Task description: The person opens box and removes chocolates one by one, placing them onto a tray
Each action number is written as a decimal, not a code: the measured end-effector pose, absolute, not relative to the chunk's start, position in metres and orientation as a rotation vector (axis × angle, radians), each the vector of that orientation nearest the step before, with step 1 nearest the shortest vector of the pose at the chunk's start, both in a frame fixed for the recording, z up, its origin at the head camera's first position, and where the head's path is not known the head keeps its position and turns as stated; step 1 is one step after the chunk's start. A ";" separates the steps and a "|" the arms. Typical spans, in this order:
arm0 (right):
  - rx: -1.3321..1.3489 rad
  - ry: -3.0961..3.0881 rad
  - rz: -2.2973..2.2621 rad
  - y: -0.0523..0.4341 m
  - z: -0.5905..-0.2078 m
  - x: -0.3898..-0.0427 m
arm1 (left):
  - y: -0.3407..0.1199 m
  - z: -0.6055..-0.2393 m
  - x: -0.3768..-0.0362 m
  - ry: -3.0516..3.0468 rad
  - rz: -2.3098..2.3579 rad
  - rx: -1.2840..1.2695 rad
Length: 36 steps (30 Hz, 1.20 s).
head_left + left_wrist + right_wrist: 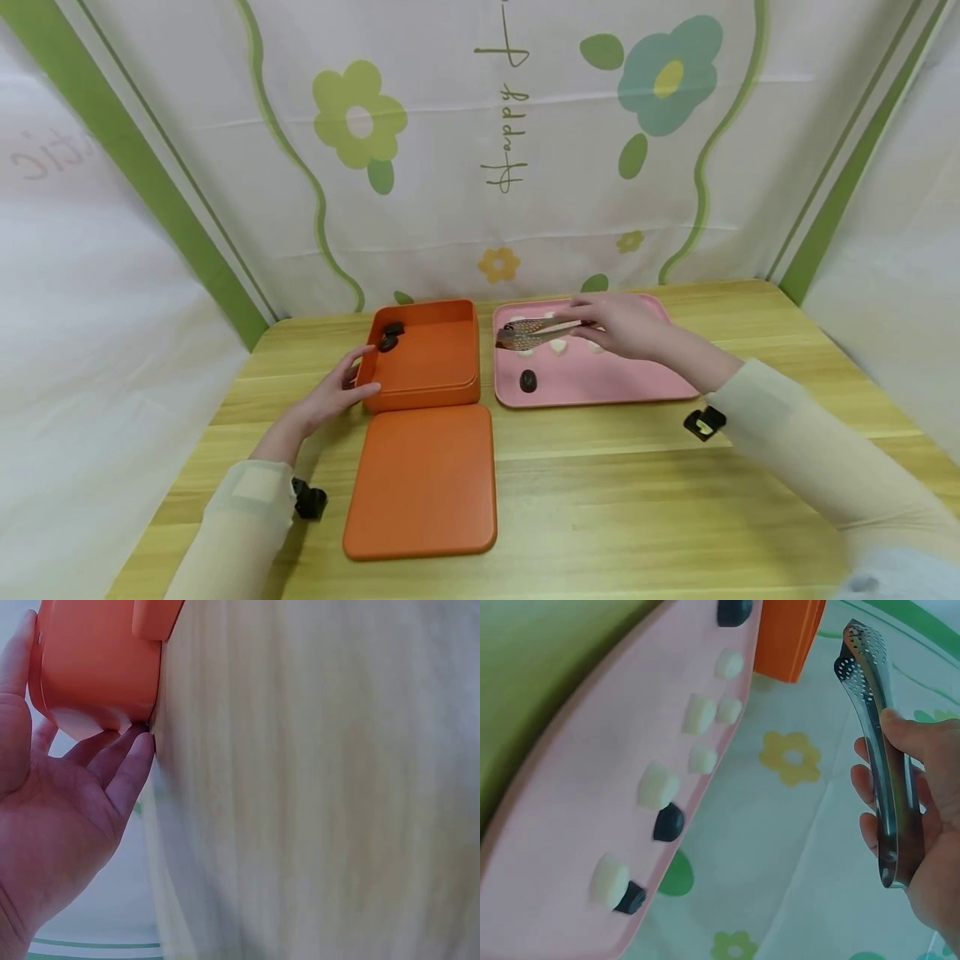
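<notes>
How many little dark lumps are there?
5. Two dark lumps lie in the orange box's far left corner. Three are on the pink tray: one near the box, two along its far edge. The right hand may hide more.

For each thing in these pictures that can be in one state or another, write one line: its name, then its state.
Orange box: open, two dark pieces in its far left corner.
Orange lid: off, flat on the table in front of the box.
Metal tongs: closed, empty, held over the tray.
Pink tray: holds white and dark pieces.
Left hand: open, fingers against the box's wall.
Right hand: gripping the tongs.
</notes>
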State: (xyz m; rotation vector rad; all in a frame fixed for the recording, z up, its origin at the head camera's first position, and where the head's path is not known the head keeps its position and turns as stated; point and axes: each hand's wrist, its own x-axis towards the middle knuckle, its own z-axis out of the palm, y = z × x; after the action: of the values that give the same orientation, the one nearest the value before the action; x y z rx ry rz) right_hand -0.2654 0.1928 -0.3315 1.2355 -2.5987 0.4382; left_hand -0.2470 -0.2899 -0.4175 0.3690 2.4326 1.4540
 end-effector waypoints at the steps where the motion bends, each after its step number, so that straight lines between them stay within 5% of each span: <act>1: 1.227 -2.591 0.432 0.198 -0.334 -0.264 | -0.290 -0.418 -0.247 2.433 1.453 0.371; 19: 1.112 -2.591 0.350 0.252 -0.358 -0.232 | -0.289 -0.417 -0.249 2.423 1.458 0.380; 36: 1.130 -2.665 0.312 0.261 -0.386 -0.238 | -0.288 -0.415 -0.249 2.427 1.445 0.368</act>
State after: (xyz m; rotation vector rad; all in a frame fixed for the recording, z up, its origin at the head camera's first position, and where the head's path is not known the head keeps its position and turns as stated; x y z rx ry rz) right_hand -0.2383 0.2606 -0.3861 1.1297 -2.6651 0.3117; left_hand -0.2485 -0.2878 -0.4150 0.3683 2.4272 1.4450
